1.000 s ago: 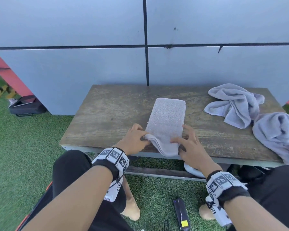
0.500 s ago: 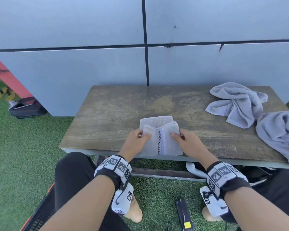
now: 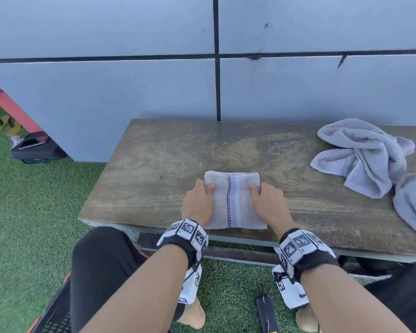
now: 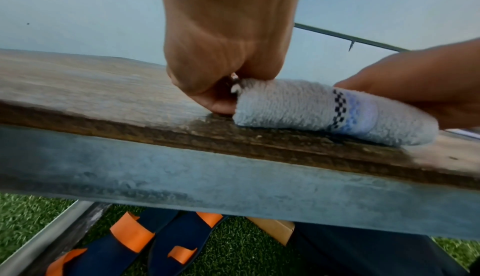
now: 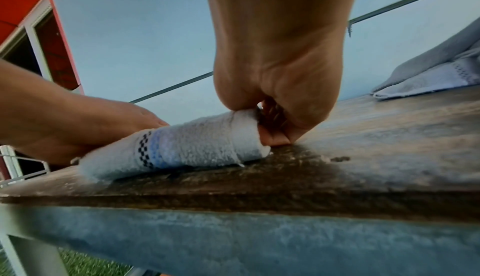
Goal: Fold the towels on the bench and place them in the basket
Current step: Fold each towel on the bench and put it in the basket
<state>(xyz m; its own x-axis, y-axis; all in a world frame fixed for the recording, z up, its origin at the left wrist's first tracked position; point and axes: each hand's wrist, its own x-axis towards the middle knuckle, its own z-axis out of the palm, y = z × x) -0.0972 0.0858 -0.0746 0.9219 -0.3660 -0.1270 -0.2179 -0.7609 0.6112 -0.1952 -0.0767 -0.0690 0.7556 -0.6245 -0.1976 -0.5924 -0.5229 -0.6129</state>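
A small grey folded towel (image 3: 233,200) with a checked blue stripe lies at the near edge of the wooden bench (image 3: 154,169). My left hand (image 3: 198,200) grips its left side, fingers on top and thumb under the edge. My right hand (image 3: 265,200) grips the right side the same way. In the left wrist view the folded towel (image 4: 311,106) is pinched by the left hand (image 4: 223,87). The right wrist view has the right hand (image 5: 272,116) curled round the folded towel (image 5: 197,145). The basket's dark mesh corner (image 3: 55,320) shows at the bottom left.
Two crumpled grey towels lie on the bench's right end, one (image 3: 363,155) further back and one (image 3: 413,203) at the frame edge. A grey wall (image 3: 154,87) stands behind the bench. A black bag (image 3: 36,147) sits on the green turf (image 3: 29,224). Sandals (image 4: 135,243) lie underneath.
The long flat towel has been folded over on itself from the near end towards the far end. Both hands moved forward with it and now hold the compact fold.
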